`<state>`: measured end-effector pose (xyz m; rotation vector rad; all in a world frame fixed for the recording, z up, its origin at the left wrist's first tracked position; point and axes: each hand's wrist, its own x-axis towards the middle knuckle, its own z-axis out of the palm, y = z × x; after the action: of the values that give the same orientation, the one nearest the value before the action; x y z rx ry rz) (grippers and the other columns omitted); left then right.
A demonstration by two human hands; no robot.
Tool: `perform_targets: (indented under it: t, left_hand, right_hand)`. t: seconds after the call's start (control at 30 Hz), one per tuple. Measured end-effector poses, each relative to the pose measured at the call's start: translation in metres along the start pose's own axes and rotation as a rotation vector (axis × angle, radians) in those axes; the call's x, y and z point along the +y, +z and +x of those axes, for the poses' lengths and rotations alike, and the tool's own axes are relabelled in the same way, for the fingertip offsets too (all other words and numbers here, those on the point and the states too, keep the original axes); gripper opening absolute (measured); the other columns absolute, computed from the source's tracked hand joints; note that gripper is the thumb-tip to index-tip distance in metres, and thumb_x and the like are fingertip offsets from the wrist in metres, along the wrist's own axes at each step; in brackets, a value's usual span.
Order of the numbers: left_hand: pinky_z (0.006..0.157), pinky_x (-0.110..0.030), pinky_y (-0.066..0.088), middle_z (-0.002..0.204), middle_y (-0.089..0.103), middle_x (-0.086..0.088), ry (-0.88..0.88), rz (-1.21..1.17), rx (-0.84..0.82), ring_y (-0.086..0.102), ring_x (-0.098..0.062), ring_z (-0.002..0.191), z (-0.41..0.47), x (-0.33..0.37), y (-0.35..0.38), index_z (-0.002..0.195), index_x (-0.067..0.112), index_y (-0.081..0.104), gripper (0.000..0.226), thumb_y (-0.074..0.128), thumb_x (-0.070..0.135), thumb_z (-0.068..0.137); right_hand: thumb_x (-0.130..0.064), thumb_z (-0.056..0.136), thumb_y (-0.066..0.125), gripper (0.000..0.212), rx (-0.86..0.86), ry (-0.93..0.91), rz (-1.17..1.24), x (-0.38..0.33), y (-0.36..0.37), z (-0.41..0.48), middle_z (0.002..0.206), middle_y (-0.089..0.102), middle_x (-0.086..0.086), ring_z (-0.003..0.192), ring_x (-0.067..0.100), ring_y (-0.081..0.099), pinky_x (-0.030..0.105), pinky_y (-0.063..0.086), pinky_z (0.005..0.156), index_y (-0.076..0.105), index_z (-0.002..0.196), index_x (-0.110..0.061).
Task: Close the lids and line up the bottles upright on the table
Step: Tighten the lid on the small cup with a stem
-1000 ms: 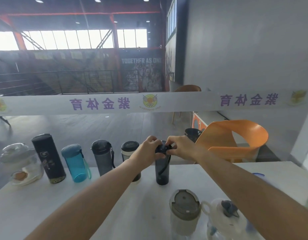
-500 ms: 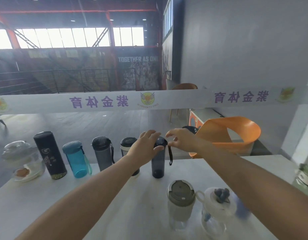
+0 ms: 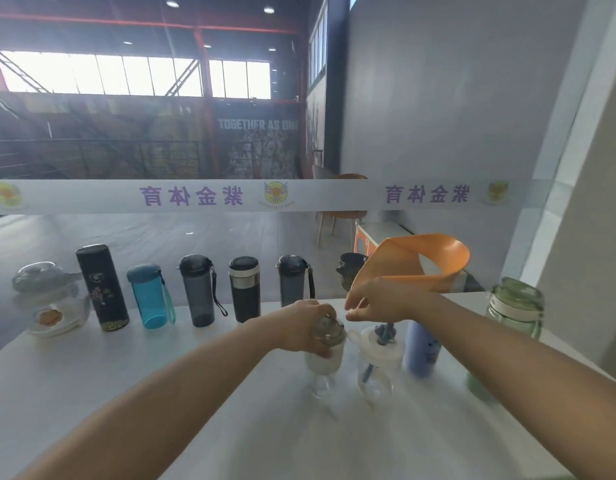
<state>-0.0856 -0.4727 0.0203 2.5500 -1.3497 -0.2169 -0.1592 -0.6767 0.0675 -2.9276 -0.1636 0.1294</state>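
Observation:
Several bottles stand upright in a row along the table's far edge: a tall black flask (image 3: 102, 287), a blue bottle (image 3: 150, 296), a grey bottle (image 3: 196, 289), a black tumbler (image 3: 244, 289) and a dark grey strap bottle (image 3: 292, 280). Nearer me, my left hand (image 3: 304, 327) wraps around the top of a clear bottle with a grey-green lid (image 3: 325, 358). Just above and to its right hovers my right hand (image 3: 375, 301), fingers pinched, holding nothing I can see. A clear bottle with a white lid (image 3: 377, 368), a lilac bottle (image 3: 422, 348) and a green bottle (image 3: 512, 306) stand to the right.
The white table (image 3: 161, 382) has a clear domed dish with food (image 3: 48, 299) at the far left. An orange chair (image 3: 417, 261) stands behind the table's far right edge. A glass barrier with a white banner (image 3: 195, 197) runs behind.
Both hands let go of the dark grey strap bottle, now standing in the row, and drew back toward me. My left hand has taken hold of the clear bottle with the grey-green lid.

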Motion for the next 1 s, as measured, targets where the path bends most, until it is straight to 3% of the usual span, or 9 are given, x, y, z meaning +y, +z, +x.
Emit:
perform_targets:
  t: [0.2, 0.33, 0.47, 0.63, 0.73, 0.83, 0.93, 1.0]
  left_hand:
    - [0.084, -0.027, 0.049, 0.126, 0.056, 0.002, -0.06, -0.041, 0.076, 0.055, -0.018, 0.103, 0.018, -0.006, 0.001, 0.131, 0.027, 0.05, 0.06, 0.079, 0.04, 0.079]
    - [0.093, -0.035, 0.054, 0.124, 0.06, 0.001, -0.09, -0.056, 0.097, 0.059, -0.022, 0.102, 0.05, -0.014, 0.001, 0.13, 0.024, 0.054, 0.057, 0.078, 0.038, 0.081]
    - [0.094, -0.038, 0.054, 0.119, 0.064, 0.001, -0.042, -0.048, 0.172, 0.06, -0.022, 0.1, 0.087, -0.014, 0.001, 0.125, 0.02, 0.063, 0.047, 0.076, 0.035, 0.083]
    - [0.089, -0.042, 0.051, 0.108, 0.061, 0.002, 0.066, -0.045, 0.302, 0.052, -0.018, 0.096, 0.13, -0.018, 0.006, 0.112, 0.022, 0.069, 0.029, 0.072, 0.035, 0.087]
    - [0.088, -0.039, 0.052, 0.108, 0.061, 0.002, 0.1, -0.037, 0.307, 0.051, -0.017, 0.096, 0.146, -0.021, 0.005, 0.112, 0.022, 0.068, 0.029, 0.071, 0.036, 0.087]
    - [0.085, -0.038, 0.054, 0.106, 0.062, 0.001, 0.114, -0.053, 0.343, 0.055, -0.018, 0.093, 0.15, -0.028, 0.008, 0.109, 0.019, 0.069, 0.033, 0.074, 0.04, 0.084]
    - [0.075, -0.024, 0.052, 0.105, 0.058, 0.005, 0.103, -0.11, 0.318, 0.056, -0.015, 0.089, 0.148, -0.035, 0.008, 0.109, 0.019, 0.067, 0.039, 0.078, 0.042, 0.08]
    - [0.07, -0.014, 0.045, 0.104, 0.055, 0.007, 0.102, -0.112, 0.291, 0.055, -0.013, 0.086, 0.146, -0.039, 0.005, 0.108, 0.02, 0.065, 0.038, 0.08, 0.04, 0.079]
  right_hand:
    - [-0.046, 0.094, 0.062, 0.033, 0.033, 0.021, -0.001, 0.015, -0.002, 0.002, 0.116, 0.069, -0.009, 0.102, 0.011, 0.065, 0.029, 0.054, 0.094, 0.068, 0.119, -0.025]
    - [-0.044, 0.094, 0.063, 0.031, 0.05, 0.039, -0.049, 0.037, -0.008, 0.019, 0.113, 0.069, -0.007, 0.101, 0.014, 0.065, 0.029, 0.054, 0.093, 0.069, 0.117, -0.024]
    - [-0.035, 0.095, 0.064, 0.026, 0.042, 0.06, -0.053, 0.056, -0.018, 0.041, 0.112, 0.071, -0.003, 0.097, 0.016, 0.066, 0.033, 0.056, 0.09, 0.071, 0.115, -0.021]
    - [-0.031, 0.095, 0.065, 0.035, 0.038, 0.039, -0.089, 0.073, -0.019, 0.071, 0.119, 0.067, -0.004, 0.098, 0.016, 0.061, 0.03, 0.053, 0.09, 0.066, 0.128, -0.019]
    - [-0.03, 0.092, 0.069, 0.036, -0.039, 0.052, -0.052, 0.082, -0.013, 0.089, 0.107, 0.063, -0.005, 0.095, 0.017, 0.059, 0.029, 0.051, 0.085, 0.062, 0.126, -0.021]
    - [-0.032, 0.087, 0.074, 0.041, -0.075, 0.093, 0.075, 0.089, -0.008, 0.1, 0.116, 0.064, -0.002, 0.103, 0.022, 0.062, 0.027, 0.05, 0.081, 0.058, 0.124, -0.023]
    - [-0.04, 0.083, 0.078, 0.049, -0.094, 0.097, 0.142, 0.092, -0.006, 0.106, 0.127, 0.059, -0.001, 0.109, 0.021, 0.059, 0.023, 0.047, 0.073, 0.053, 0.123, -0.027]
    - [-0.042, 0.079, 0.081, 0.055, -0.119, 0.095, 0.178, 0.091, -0.003, 0.11, 0.127, 0.058, -0.003, 0.109, 0.021, 0.059, 0.026, 0.051, 0.077, 0.05, 0.124, -0.031]
